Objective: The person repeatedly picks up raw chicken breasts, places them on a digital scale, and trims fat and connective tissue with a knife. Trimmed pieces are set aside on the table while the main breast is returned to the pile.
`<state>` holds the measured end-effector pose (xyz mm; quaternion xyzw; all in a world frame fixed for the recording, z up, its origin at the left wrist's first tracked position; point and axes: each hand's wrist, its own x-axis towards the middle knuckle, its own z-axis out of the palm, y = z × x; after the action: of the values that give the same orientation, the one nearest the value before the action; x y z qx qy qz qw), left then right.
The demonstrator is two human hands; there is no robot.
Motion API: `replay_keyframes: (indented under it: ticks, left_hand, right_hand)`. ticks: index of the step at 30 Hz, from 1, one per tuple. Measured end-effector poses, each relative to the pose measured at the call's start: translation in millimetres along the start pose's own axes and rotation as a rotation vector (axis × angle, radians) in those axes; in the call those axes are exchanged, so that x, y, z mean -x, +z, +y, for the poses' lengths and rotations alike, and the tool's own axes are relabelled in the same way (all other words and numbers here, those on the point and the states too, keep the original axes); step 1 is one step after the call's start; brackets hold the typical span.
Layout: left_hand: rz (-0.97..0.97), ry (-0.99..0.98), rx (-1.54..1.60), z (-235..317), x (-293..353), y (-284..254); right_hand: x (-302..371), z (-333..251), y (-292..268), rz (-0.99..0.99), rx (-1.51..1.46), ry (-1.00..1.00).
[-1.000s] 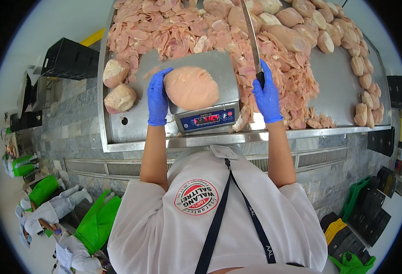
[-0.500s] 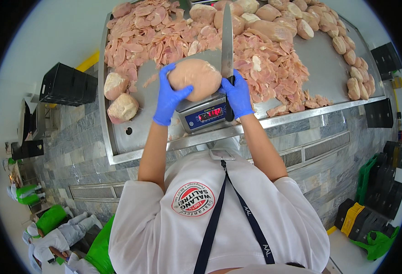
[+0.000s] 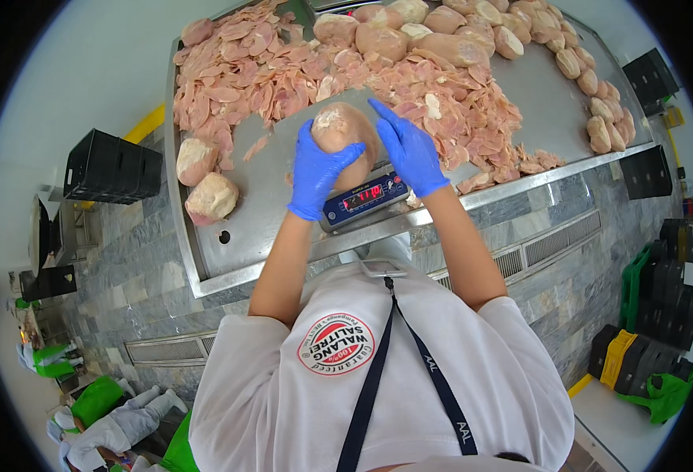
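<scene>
On a digital scale (image 3: 366,198) with a lit red display stands a rounded, pale-pink ham (image 3: 346,130). My blue-gloved left hand (image 3: 319,171) grips its left side, thumb laid across the front. At the ham's right edge is my blue-gloved right hand (image 3: 411,149), its fingers stretched out and holding nothing I can see. Whether those fingers touch the ham is unclear. Beyond both hands lies a wide heap of thin pink meat slices (image 3: 264,79). Two whole pieces of meat (image 3: 212,199) sit to the left of the scale. No knife is visible now.
The metal table (image 3: 240,275) has a raised rim along my side. Many whole hams (image 3: 449,47) are lined up at the back and right. Black crates (image 3: 113,167) stand on the floor to the left. Other people in green aprons (image 3: 99,401) are at the lower left.
The knife has left my right hand and dropped out of sight; those fingers are now extended. The ham has been turned more upright on the scale, and the display reading has changed.
</scene>
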<state>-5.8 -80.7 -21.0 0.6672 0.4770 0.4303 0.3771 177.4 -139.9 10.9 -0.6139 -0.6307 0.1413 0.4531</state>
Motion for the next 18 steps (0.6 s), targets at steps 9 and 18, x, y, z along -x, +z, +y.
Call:
replay_keyframes:
  ticks: [9,18]
  left_hand:
    - [0.071,0.204,0.08,-12,9,13]
    - [-0.049,0.157,0.022,15,2,15]
  right_hand:
    - [49,-39,-28,-0.222,0.331,0.097]
    - [9,-18,-2,-0.221,0.339,0.067]
